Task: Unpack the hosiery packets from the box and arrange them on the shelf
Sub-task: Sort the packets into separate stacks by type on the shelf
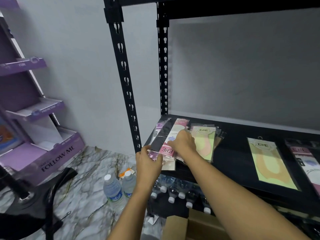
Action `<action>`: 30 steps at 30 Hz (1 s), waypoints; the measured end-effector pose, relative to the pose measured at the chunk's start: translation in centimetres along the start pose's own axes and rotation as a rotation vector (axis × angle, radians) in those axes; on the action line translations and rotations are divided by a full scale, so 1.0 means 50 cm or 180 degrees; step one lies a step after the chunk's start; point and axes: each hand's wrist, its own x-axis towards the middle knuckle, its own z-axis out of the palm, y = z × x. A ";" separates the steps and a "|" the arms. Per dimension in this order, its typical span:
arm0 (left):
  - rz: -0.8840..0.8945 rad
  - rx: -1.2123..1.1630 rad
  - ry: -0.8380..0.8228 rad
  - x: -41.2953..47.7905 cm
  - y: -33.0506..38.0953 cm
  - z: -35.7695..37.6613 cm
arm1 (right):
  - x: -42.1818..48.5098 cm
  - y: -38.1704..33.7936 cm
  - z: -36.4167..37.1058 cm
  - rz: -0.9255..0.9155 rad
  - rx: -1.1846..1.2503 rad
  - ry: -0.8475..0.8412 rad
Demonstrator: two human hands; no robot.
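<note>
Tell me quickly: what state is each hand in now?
Left hand: grips the near end of the packet stack.
Right hand: touches the pink packet; grip cannot be told.

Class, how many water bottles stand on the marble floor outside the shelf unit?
2: the nearer water bottle, and a second bottle just right of it. Further bottles lie under the shelf, some possibly hidden.

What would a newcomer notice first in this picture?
Probably the left hand gripping a pink-and-black packet stack at the black shelf's left end, with the right hand laid on top. Then the yellow-green packet lying alone further right.
</note>
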 end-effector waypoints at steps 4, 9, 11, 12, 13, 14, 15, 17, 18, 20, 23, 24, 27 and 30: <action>0.0025 -0.0133 -0.0075 -0.002 0.010 -0.001 | 0.003 0.007 -0.030 -0.0021 0.1043 0.0012; 0.0193 -0.0393 -0.0015 -0.012 0.034 -0.006 | -0.031 0.043 -0.092 0.0113 0.2240 -0.0063; 0.0406 -0.0408 0.0085 -0.016 0.047 -0.014 | -0.054 0.066 -0.130 0.0016 0.2363 -0.0190; 0.0540 -0.0400 0.0124 -0.017 0.056 -0.019 | -0.067 0.080 -0.151 -0.0056 0.2365 -0.0238; 0.0675 -0.0387 0.0140 -0.019 0.066 -0.023 | -0.081 0.093 -0.174 -0.0139 0.2337 -0.0280; 0.0809 -0.0373 0.0121 -0.020 0.078 -0.026 | -0.096 0.107 -0.197 -0.0218 0.2307 -0.0318; 0.0940 -0.0380 0.0070 -0.023 0.094 -0.028 | -0.112 0.121 -0.219 -0.0284 0.2304 -0.0359; 0.1228 -0.0393 -0.0090 -0.034 0.130 -0.027 | -0.143 0.147 -0.261 -0.0377 0.2320 -0.0429; 0.1376 -0.0385 -0.0174 -0.042 0.148 -0.025 | -0.159 0.158 -0.279 -0.0411 0.2319 -0.0445; 0.1535 -0.0515 -0.0311 -0.062 0.180 -0.014 | -0.187 0.177 -0.307 -0.0458 0.2412 -0.0420; 0.1182 -0.1127 -0.0401 -0.100 0.212 0.008 | -0.224 0.203 -0.333 -0.0462 0.2764 -0.0271; 0.1022 -0.1305 -0.0419 -0.113 0.220 0.015 | -0.236 0.211 -0.338 -0.0482 0.2860 -0.0231; 0.0611 -0.1701 -0.0495 -0.145 0.241 0.030 | -0.264 0.234 -0.346 -0.0522 0.3103 -0.0087; 0.0241 -0.1942 -0.0907 -0.160 0.258 0.038 | -0.285 0.254 -0.359 -0.0548 0.3326 -0.0053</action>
